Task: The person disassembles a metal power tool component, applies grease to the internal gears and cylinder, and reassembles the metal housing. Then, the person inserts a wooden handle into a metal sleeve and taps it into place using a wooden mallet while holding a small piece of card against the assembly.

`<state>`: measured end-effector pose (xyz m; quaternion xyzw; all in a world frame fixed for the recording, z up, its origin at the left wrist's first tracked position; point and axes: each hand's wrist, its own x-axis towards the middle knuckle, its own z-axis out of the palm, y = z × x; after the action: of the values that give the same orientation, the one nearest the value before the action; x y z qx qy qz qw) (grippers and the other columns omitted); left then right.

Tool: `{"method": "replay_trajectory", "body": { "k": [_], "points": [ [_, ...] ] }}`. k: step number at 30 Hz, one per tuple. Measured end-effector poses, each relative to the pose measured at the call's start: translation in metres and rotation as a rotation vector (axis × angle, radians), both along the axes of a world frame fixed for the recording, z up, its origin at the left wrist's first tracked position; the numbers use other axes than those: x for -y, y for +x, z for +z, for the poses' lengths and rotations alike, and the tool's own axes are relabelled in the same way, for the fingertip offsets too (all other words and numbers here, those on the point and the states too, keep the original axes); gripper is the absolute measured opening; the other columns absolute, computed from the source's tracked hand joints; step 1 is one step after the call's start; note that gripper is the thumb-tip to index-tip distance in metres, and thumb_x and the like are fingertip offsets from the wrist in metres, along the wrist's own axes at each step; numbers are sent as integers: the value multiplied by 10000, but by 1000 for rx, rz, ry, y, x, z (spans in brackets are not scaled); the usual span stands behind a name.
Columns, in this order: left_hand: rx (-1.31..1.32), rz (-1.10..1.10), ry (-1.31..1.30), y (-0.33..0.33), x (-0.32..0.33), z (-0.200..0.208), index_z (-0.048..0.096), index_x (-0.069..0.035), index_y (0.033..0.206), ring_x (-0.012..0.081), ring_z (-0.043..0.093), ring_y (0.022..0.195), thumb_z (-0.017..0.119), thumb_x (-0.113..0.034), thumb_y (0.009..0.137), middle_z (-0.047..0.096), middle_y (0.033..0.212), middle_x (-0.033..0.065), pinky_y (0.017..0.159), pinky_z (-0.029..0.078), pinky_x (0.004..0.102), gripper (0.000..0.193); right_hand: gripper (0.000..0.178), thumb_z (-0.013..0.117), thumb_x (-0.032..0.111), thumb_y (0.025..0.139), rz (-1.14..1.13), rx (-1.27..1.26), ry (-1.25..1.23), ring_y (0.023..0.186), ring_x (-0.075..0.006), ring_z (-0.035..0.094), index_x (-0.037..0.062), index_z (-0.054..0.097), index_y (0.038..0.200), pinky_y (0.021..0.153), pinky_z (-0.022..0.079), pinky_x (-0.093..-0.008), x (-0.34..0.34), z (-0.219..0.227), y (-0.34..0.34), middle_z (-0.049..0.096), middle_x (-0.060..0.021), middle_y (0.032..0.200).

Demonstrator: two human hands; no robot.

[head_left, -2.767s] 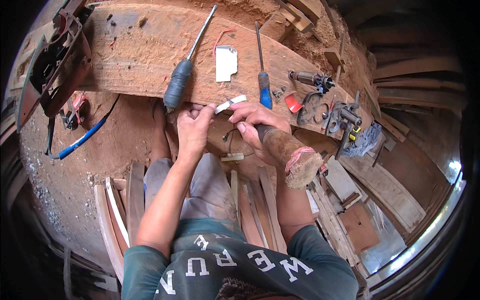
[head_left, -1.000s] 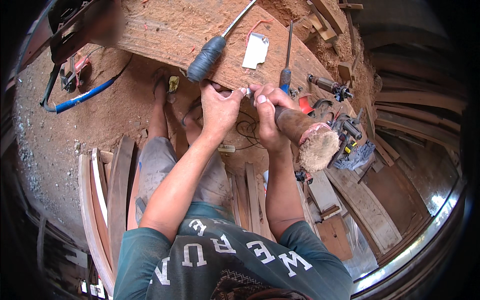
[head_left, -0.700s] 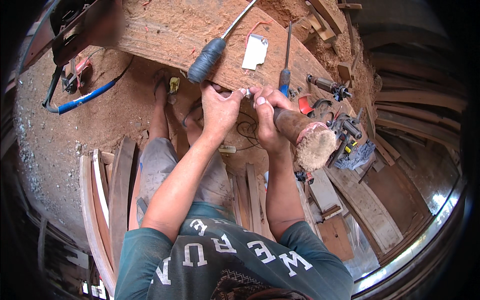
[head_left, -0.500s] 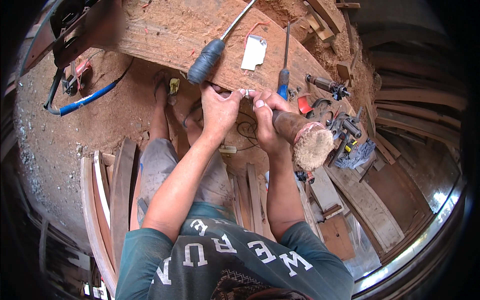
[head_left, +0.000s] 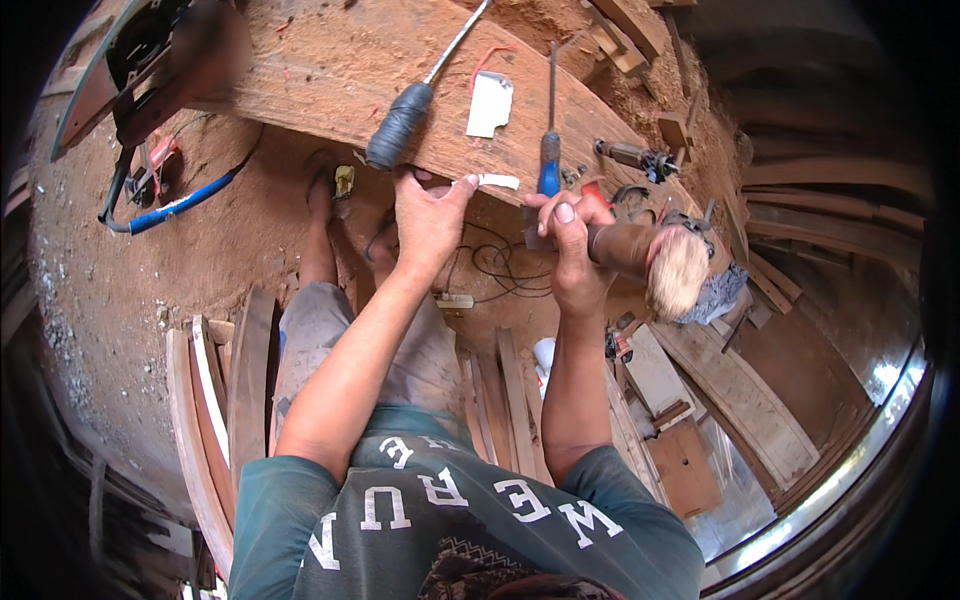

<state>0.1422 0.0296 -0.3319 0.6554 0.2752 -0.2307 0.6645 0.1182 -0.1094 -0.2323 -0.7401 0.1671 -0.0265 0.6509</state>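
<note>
At the near edge of the wooden plank (head_left: 330, 85), my left hand (head_left: 430, 222) pinches a narrow white strip (head_left: 499, 182) between thumb and fingertips. The strip's free end points right. My right hand (head_left: 575, 235) is wrapped round a chisel with a thick brown wooden handle (head_left: 622, 248), whose butt end is pale and frayed. Its short flat metal blade (head_left: 532, 230) shows at the left of the fist, apart from the strip. A screwdriver with a dark wrapped handle (head_left: 402, 125) lies just beyond my left hand. Another with a blue-tipped handle (head_left: 549, 165) lies beyond my right.
On the sawdust-covered plank lie a white card (head_left: 490, 105) and a motor armature (head_left: 637, 158). A dark power tool (head_left: 165, 60) sits at far left. Crumpled blue-grey cloth (head_left: 718, 297) is at right. Curved wooden pieces (head_left: 255, 375) stand near my legs; a cable (head_left: 495, 265) loops below the plank.
My right hand has moved right and slightly nearer with the chisel, away from my left hand. More of the white strip and the chisel blade now show. The view has shifted slightly.
</note>
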Motion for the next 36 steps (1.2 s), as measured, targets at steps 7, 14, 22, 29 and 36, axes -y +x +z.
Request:
{"method": "replay_trajectory", "body": {
  "k": [7, 14, 22, 29, 36],
  "points": [
    [-65, -150, 122, 2, -10, 3, 682, 37, 890, 127, 595, 686, 836, -252, 920, 648, 720, 30, 657, 496, 317, 329, 303, 620, 36, 976, -30, -168, -364, 1027, -243, 639, -42, 560, 1263, 937, 520, -382, 14, 28, 36, 667, -142, 1077],
    [-94, -101, -118, 2, -37, 5, 675, -28, 841, 29, 500, 634, 774, -160, 973, 662, 727, -14, 559, 395, 235, 211, 350, 656, 61, 952, 160, -266, -597, 1098, -478, 670, -15, 603, 1290, 954, 526, -532, -14, -17, 91, 678, -291, 1132],
    [-254, 15, -393, 2, -107, 69, 612, -47, 969, 107, 723, 804, 704, -107, 1038, 721, 919, 57, 706, 585, 232, 129, 363, 729, 152, 933, -125, -306, -718, 1106, -438, 654, -12, 662, 1251, 981, 515, -509, -40, -70, 119, 648, -259, 1150],
    [-209, 94, -435, 30, -146, 112, 598, -84, 995, 128, 723, 857, 723, -110, 1021, 706, 982, 45, 764, 596, 250, 130, 393, 752, 214, 908, -108, -440, -929, 1101, -467, 662, -52, 669, 1186, 965, 528, -533, -21, -65, 121, 676, -280, 1130],
    [-114, 83, -460, 55, -156, 141, 589, -92, 1027, 155, 731, 871, 705, -97, 1027, 715, 1015, 65, 789, 602, 266, 116, 381, 744, 223, 930, -80, -443, -862, 1156, -458, 651, -29, 674, 1207, 1005, 514, -551, -16, -56, 120, 683, -272, 1160]
  ]
}}
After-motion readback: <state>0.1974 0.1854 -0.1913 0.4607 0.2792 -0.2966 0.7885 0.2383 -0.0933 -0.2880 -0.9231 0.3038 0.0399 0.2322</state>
